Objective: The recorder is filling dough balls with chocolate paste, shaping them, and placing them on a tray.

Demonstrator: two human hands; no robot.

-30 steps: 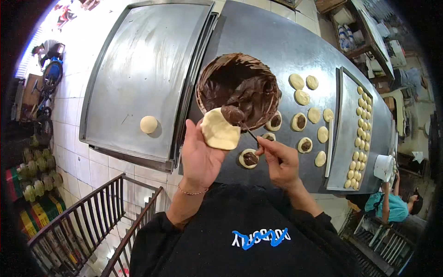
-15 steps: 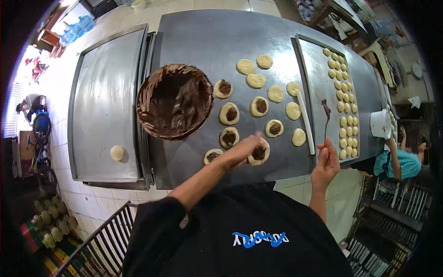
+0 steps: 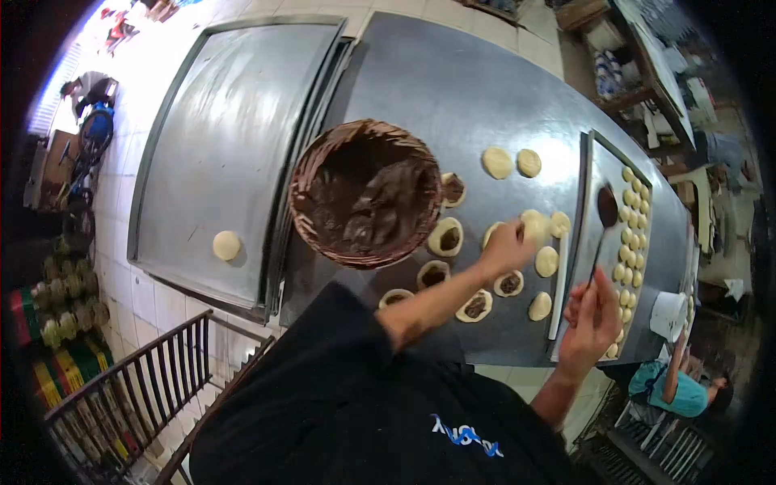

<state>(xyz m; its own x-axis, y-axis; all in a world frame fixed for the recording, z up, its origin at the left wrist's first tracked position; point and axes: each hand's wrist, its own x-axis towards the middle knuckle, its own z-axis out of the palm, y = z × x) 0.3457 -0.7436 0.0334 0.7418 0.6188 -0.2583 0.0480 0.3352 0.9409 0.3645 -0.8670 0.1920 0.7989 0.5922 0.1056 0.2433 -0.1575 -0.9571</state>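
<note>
My right hand [image 3: 590, 319] holds a metal spoon [image 3: 600, 252] by its handle, and dark brown paste coats the raised bowl. My left hand [image 3: 508, 249], smeared by motion, is closed over the dough rounds at the table's middle. A pale dough disc seems to be in its fingers, though the blur hides its outline. Just under that hand a round topped with brown filling [image 3: 491, 234] is partly hidden. Several more filled rounds [image 3: 446, 238] lie to the left, while plain flattened discs [image 3: 546, 261] are to the right. A large bowl of brown paste [image 3: 301, 182] stands at left.
A white rolling pin or rod [image 3: 558, 287] lies beside a tray [image 3: 588, 174] with rows of dough balls. Left is a large metal tray [image 3: 186, 153] with one dough ball [image 3: 226, 245]. A white bucket [image 3: 668, 315] and a person in teal [image 3: 675, 388] are far right.
The view has turned, shifting the table rightward. My left hand has moved from a filled round to the plain discs, and one disc is gone from the group. The spoon stays in my right hand.
</note>
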